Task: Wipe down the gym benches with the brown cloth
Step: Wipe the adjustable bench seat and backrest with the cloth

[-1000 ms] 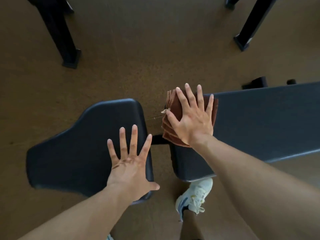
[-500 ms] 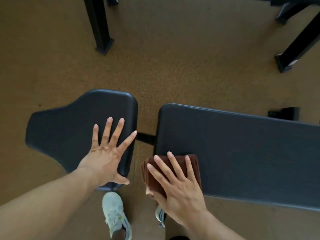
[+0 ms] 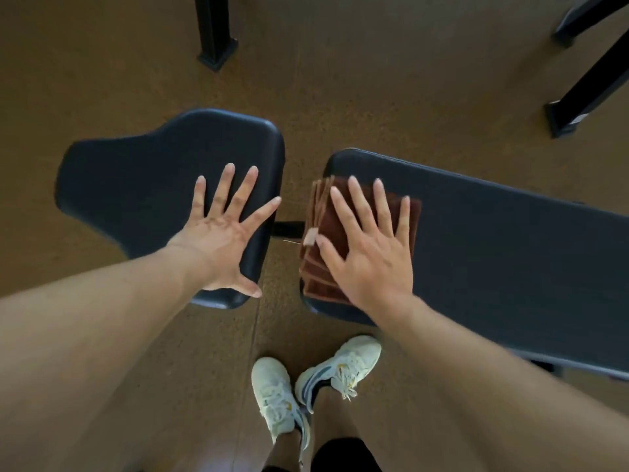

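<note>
A folded brown cloth (image 3: pixel 320 216) lies on the left end of the long black bench pad (image 3: pixel 510 253), its layered edges hanging slightly over the end. My right hand (image 3: pixel 371 253) presses flat on top of the cloth with fingers spread, covering most of it. My left hand (image 3: pixel 221 233) rests flat and open on the separate black seat pad (image 3: pixel 136 185), near its right edge. A narrow gap with a black bar (image 3: pixel 287 228) separates the two pads.
My two white shoes (image 3: pixel 275 393) (image 3: pixel 340 366) stand on the brown speckled floor just below the gap. A black equipment leg (image 3: pixel 214 28) stands beyond the seat pad. More black legs (image 3: pixel 585 86) stand at the far right.
My right hand slid the cloth from the pad's far edge to its near edge, then back toward the middle of the pad's end. My left hand stayed flat on the seat pad.
</note>
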Available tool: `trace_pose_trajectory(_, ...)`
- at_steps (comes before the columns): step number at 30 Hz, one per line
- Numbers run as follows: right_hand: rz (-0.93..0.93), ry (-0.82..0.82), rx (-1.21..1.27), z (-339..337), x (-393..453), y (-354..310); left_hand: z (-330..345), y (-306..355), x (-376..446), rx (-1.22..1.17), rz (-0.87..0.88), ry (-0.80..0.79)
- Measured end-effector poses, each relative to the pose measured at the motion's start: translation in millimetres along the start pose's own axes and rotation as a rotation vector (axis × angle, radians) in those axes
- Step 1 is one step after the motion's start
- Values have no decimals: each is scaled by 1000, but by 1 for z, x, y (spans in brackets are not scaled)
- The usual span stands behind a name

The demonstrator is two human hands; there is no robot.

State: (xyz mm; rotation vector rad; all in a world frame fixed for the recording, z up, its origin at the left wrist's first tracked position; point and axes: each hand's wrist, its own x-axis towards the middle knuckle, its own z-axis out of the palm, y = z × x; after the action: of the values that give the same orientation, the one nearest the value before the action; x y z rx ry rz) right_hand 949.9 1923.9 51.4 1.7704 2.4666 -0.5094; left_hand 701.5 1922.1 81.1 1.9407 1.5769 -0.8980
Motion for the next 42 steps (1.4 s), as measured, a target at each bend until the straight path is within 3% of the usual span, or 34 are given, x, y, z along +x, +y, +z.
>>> trace_pose_trajectory(3,26,-57,-6,12,-78,7,-4,13,-1,-194,-28,11)
trace_pose_trajectory(6,185,-97,22,15,-105,18,-6,49,-4,-470,-82,128)
trace_pose_trajectory(9,374,-49,90,6,-68,24,-12,95,-9,-866,-24,199)
trace_pose_trajectory(12,487,42,158,-11,4,49,-28,133,-1,-1236,-48,147)
trace_pose_trajectory(16,461,53,135,-24,46,73,-47,161,27,-1206,-239,65)
trace_pose_trajectory(24,385,-60,53,12,-113,53,-40,185,38,-1054,-382,92)
trace_pose_trajectory(29,407,-37,87,2,-74,71,-39,190,44,-1000,-416,93)
trace_pose_trajectory(36,428,30,117,-35,45,132,-40,192,48,-953,-429,65)
trace_pose_trajectory(42,323,-33,56,0,-102,96,-39,193,46,-920,-447,49)
